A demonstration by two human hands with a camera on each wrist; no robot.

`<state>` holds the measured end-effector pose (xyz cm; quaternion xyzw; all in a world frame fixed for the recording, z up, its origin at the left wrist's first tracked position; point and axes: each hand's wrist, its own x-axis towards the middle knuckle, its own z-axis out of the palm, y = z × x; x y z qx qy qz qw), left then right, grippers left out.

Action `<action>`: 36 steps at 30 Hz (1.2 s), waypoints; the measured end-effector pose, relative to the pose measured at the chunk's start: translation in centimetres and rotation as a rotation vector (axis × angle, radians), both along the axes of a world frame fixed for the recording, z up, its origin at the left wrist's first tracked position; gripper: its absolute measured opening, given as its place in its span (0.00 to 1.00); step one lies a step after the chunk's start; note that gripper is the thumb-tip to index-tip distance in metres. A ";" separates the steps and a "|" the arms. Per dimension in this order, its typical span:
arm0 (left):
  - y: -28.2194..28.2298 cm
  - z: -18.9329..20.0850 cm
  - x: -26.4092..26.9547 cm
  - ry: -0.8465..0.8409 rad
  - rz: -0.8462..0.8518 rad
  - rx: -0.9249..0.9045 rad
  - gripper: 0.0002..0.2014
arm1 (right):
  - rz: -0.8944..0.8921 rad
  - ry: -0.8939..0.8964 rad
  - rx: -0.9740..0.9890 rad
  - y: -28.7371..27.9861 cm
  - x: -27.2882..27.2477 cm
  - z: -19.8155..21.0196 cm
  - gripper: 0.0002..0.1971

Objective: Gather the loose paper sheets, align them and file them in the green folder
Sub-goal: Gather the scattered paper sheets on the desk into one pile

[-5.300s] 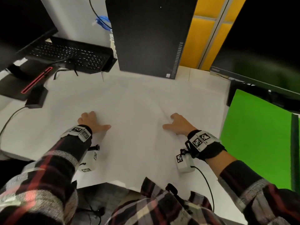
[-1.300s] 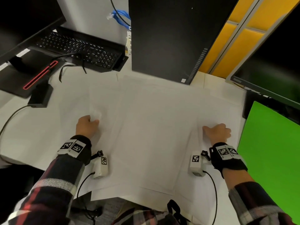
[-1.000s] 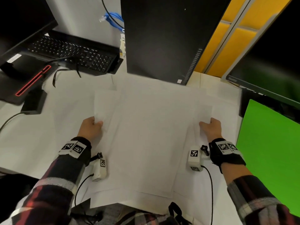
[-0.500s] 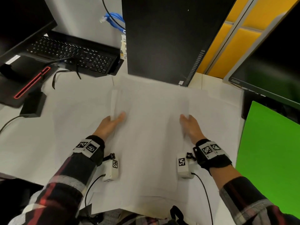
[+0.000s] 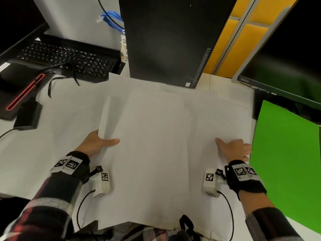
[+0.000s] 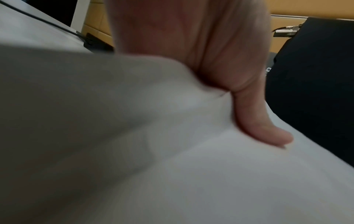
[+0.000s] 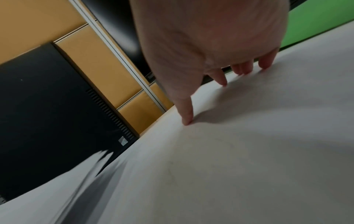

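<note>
A white desk runs under everything, backed by yellow wall panels. A black computer tower stands at the far edge, its base meeting the top of the paper sheets, which lie overlapped and spread across the middle of the desk. A dark monitor leans in at the right, over the green folder lying flat just beside the sheets' right edge. A black keyboard sits far left, with a small black adapter nearer.

The left hand pinches the lifted left edge of the sheets, thumb on top, the fingers hidden beneath. The right hand presses spread fingertips down on the sheets near the folder.
</note>
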<state>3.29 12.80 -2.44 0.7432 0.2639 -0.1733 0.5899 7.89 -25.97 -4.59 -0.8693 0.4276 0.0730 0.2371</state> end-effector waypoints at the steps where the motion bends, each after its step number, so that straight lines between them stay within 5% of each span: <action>1: -0.1 0.0 0.1 -0.007 -0.005 -0.005 0.21 | -0.018 -0.009 0.001 -0.1 -0.1 -0.2 0.42; 6: -1.7 -1.2 1.0 -0.053 0.043 0.131 0.26 | 0.035 -0.124 0.167 1.1 1.6 0.4 0.37; 10: -1.7 -1.9 0.8 -0.030 0.212 0.509 0.31 | 0.089 -0.268 0.369 1.0 2.3 0.5 0.32; 12: -1.3 -1.9 0.0 -0.003 0.275 0.587 0.34 | 0.125 -0.270 0.382 0.6 1.9 0.5 0.21; 14: -0.9 -2.1 -0.4 -0.079 0.321 0.423 0.31 | 0.186 -0.276 0.335 0.9 1.3 0.7 0.10; 18: -1.6 -1.3 -0.3 -0.192 0.217 0.251 0.15 | 0.210 -0.419 0.268 2.0 1.4 0.4 0.14; 24: -1.1 -0.6 -0.4 -0.155 0.118 0.048 0.17 | 0.068 -0.517 0.452 0.9 1.9 -0.1 0.18; 30: -1.7 -0.3 0.5 -0.163 0.057 -0.001 0.17 | 0.128 -0.546 0.352 0.6 0.3 -0.8 0.20; 36: -5.0 0.3 1.4 -0.126 -0.060 -0.085 0.19 | 0.215 -0.388 0.346 1.9 0.9 -0.4 0.28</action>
